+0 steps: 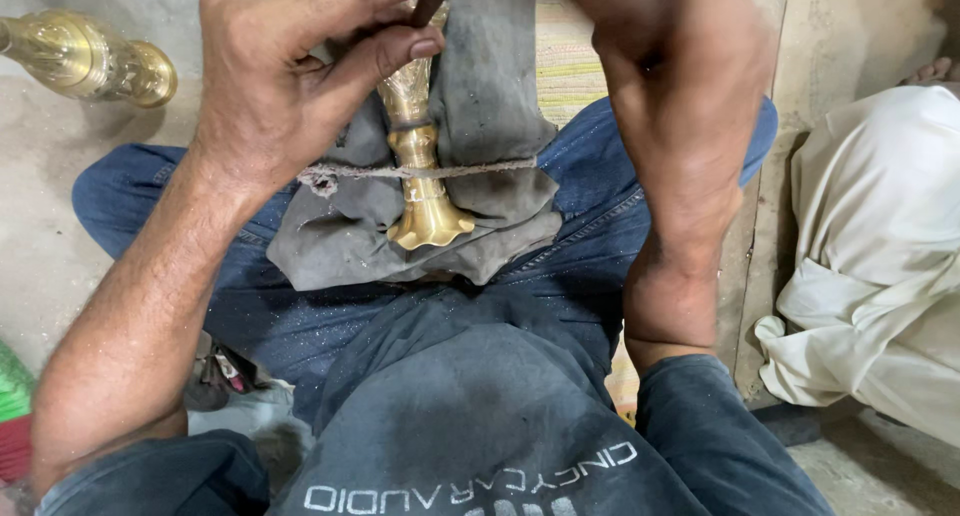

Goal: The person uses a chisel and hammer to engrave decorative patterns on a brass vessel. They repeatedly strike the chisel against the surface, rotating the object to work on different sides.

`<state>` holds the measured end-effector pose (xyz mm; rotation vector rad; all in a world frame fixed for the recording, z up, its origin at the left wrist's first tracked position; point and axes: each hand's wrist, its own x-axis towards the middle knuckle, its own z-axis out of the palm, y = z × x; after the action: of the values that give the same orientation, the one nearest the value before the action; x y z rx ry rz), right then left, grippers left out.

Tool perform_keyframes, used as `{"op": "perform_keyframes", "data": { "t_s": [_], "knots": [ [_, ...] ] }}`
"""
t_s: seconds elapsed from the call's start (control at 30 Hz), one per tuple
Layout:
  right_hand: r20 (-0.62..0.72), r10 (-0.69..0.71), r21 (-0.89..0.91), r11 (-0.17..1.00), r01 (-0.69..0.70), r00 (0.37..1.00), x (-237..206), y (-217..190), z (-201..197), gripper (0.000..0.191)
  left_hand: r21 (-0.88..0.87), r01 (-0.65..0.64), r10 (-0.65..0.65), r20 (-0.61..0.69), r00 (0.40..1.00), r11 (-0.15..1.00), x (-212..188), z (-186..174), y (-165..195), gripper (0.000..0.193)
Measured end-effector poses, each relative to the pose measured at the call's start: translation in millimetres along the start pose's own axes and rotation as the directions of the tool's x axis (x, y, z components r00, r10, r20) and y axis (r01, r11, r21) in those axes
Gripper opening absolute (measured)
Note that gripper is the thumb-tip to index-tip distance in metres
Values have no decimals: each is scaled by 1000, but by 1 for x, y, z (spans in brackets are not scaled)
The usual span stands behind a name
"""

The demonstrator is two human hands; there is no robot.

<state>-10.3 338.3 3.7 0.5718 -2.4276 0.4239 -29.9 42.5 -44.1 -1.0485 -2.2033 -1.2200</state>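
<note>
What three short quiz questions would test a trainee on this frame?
1. True or false: the brass piece lies on a grey cloth over the person's lap.
2. What crosses the brass piece? A) a metal chain B) a frayed cord C) a red tape
3. Which hand grips the top of the brass piece?

Key: 1 true. 2 B. 3 The left hand, thumb pressed to it; the right hand is cut off at the frame's top edge, so its grip cannot be told.
</note>
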Motion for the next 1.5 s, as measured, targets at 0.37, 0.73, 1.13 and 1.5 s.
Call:
{"op": "perform_keyframes", "data": {
  "t_s": [0.37,0.73,1.13,1.5],
  "knots": [
    [148,247,157,950,-269,958,-7,1,1,33,-17,30,-30,-9,999,999,-3,0,2,32],
    [20,52,165,985,-55,998,-23,14,7,41,-114,129,-136,-59,989,985,-8,6,1,30],
    [63,311,459,835,-304,948,-27,18,23,23,91,7,-9,24,1000,996,10,-3,16,32],
    [46,257,217,941,-261,965,-20,10,15,41,-13,9,-8,46,999,1000,8,-5,13,36]
  ]
}}
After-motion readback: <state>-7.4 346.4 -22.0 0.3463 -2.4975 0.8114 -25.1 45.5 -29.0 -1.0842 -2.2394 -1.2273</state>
